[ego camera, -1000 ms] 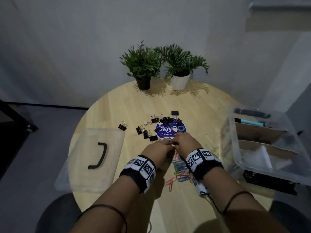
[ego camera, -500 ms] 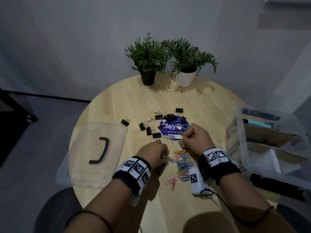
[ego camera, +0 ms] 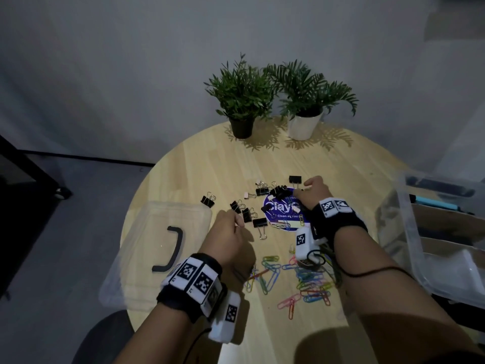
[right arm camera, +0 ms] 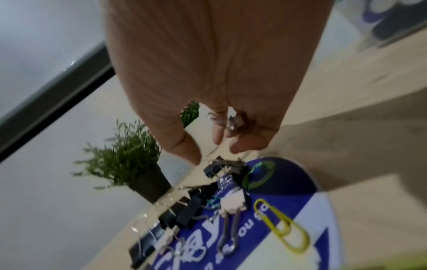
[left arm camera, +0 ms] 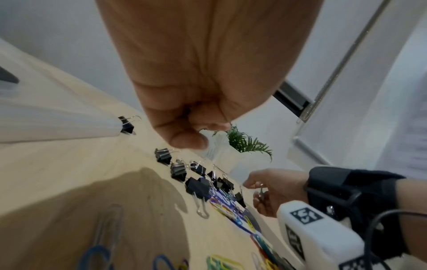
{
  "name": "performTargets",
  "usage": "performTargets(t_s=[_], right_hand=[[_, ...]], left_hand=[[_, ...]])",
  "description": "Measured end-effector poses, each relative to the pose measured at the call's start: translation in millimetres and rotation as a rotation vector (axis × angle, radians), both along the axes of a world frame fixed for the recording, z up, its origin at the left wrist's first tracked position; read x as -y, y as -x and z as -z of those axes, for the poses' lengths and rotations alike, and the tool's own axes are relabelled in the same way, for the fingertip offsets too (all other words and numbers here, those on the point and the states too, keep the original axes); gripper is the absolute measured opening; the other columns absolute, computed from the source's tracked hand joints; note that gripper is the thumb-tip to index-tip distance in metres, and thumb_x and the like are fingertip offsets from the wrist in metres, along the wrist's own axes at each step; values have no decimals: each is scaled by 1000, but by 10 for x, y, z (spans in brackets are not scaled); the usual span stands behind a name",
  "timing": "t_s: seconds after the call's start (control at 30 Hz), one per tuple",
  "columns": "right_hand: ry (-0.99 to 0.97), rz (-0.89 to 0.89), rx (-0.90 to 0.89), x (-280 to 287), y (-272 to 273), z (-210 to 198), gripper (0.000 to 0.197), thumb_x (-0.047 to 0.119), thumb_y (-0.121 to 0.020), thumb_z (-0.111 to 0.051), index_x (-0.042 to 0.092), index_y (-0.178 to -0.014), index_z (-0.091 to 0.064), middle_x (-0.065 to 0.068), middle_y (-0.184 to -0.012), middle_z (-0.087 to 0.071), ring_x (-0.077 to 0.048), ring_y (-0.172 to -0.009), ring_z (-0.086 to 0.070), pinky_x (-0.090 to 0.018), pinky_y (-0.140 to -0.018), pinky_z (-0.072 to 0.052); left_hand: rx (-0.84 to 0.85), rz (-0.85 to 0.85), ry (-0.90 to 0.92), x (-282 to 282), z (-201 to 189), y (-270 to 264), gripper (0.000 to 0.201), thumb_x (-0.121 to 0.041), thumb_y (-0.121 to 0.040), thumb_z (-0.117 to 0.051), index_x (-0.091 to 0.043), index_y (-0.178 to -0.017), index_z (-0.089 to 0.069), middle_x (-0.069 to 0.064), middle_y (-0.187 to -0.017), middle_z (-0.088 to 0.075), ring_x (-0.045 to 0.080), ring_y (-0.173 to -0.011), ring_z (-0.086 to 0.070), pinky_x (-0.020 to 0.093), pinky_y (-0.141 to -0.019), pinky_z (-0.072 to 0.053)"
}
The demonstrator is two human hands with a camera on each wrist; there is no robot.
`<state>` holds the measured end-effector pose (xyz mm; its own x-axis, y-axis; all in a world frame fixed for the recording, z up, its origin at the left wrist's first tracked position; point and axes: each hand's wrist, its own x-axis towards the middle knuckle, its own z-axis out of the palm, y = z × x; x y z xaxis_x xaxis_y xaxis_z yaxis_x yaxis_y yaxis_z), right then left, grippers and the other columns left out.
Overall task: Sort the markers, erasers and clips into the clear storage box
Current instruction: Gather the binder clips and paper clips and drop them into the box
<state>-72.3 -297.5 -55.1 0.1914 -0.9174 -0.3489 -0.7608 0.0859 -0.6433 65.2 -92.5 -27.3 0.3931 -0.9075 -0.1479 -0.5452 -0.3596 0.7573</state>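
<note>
**Both hands over the clips, box waiting at the desk's right edge**

Black binder clips [ego camera: 273, 191] lie scattered mid-desk, several overlapping a round blue sticker [ego camera: 282, 210]. One larger clip [ego camera: 260, 223] sits just left of the sticker, wire handles pointing toward the person; another [ego camera: 208, 201] lies alone by the corner of the clear lid [ego camera: 147, 232]. Coloured paper clips [ego camera: 304, 282] form a loose heap nearer the person, between the two forearms.

Right hand [ego camera: 313, 194] is over the far edge of the sticker, fingers curled. The right wrist view shows small metal pieces [right arm camera: 232, 121], blurred, tucked against its curled fingers; the thumb is apart from the fingertips, just above a black clip [right arm camera: 213, 169]. A yellow paper clip [right arm camera: 282, 226] and a white binder clip [right arm camera: 232, 202] lie on the sticker below it.

Left hand [ego camera: 231, 232] is left of the sticker, close to the small black clips. Fingers are curled in toward the thumb; whether it pinches anything, cannot tell.

Clear storage box [ego camera: 446, 282] stands at the desk's right edge, cardboard dividers inside, a blue marker [ego camera: 433, 203] in a far compartment. The lid lies flat at the left edge, with a black handle [ego camera: 172, 249]. Two potted plants, a black pot [ego camera: 241, 127] and a white pot [ego camera: 301, 126], stand at the far side of the desk [ego camera: 354, 166]
</note>
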Motion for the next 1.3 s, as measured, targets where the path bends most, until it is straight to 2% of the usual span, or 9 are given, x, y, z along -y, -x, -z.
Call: performTargets(t_s=[0.13,0.27,0.53,0.67,0.73,0.87,0.97,1.07,1.3], right_hand=[[87,-221,-294,-24,-119,104,48,33,-88,-62,8,-124,-44,-21,-127,-45,-37,-99,-60,-37,-78,-48],[166,-273,-368,-60,-131,171,43,25,-91,-58,4,-125,-42,-22,-134,-32,-40,-105,-55,-40,-85,-46],[226,-396,-435,-97,-154,189,50,31,-84,-62,9,-122,-39,-18,-123,-39,-29,-76,-45,-35,-65,-38],[116,-281,-231,20,-112,178,29,31,-81,-61,18,-103,-49,-13,-110,-48,-26,-64,-54,-31,-53,-45],[20,-169,-79,133,-67,144,12,30,-77,-62,21,-82,-54,-14,-98,-62,-26,-66,-63,-32,-60,-53],[2,88,83,290,-12,28,21,26,-78,-62,17,-60,-55,-20,-95,-70,-33,-82,-67,-43,-81,-55],[56,194,88,345,-58,12,7,27,-76,-61,21,-78,-64,-18,-127,-48,-41,-105,-59,-46,-95,-50],[20,26,-37,352,-154,97,33,28,-87,-58,21,-119,-61,-19,-136,-35,-41,-110,-55,-40,-102,-46],[136,-212,-294,232,-254,118,22,14,-93,-52,7,-114,-54,-21,-129,-36,-34,-85,-54,-40,-85,-52]], left_hand=[[29,-90,-51,115,-11,-173,16,-9,-94,-46,-13,-109,-45,6,-116,-34,9,-68,-49,14,-68,-43],[130,-133,-174,358,45,-263,47,-25,-92,-58,-13,-133,-40,7,-134,-29,22,-117,-49,34,-106,-39],[359,-9,-385,729,249,-258,82,-64,-72,-66,-10,-129,-40,10,-130,-34,30,-126,-35,43,-107,-37],[360,-9,-400,776,300,-301,74,-57,-81,-62,-5,-130,-39,13,-132,-34,32,-126,-35,41,-107,-35],[340,-13,-394,753,325,-328,70,-55,-83,-60,-4,-128,-41,14,-132,-35,33,-126,-36,41,-107,-34],[328,23,-357,657,379,-367,60,-50,-88,-57,-5,-127,-45,14,-130,-37,32,-123,-39,38,-106,-35],[339,63,-326,608,402,-365,54,-48,-89,-56,-8,-125,-46,12,-126,-39,29,-119,-43,36,-102,-39],[343,117,-307,583,424,-323,46,-46,-91,-54,-9,-117,-48,10,-122,-41,27,-114,-44,36,-98,-41],[311,138,-263,558,428,-336,33,-38,-95,-51,-9,-111,-48,10,-118,-42,28,-108,-50,33,-92,-41]])
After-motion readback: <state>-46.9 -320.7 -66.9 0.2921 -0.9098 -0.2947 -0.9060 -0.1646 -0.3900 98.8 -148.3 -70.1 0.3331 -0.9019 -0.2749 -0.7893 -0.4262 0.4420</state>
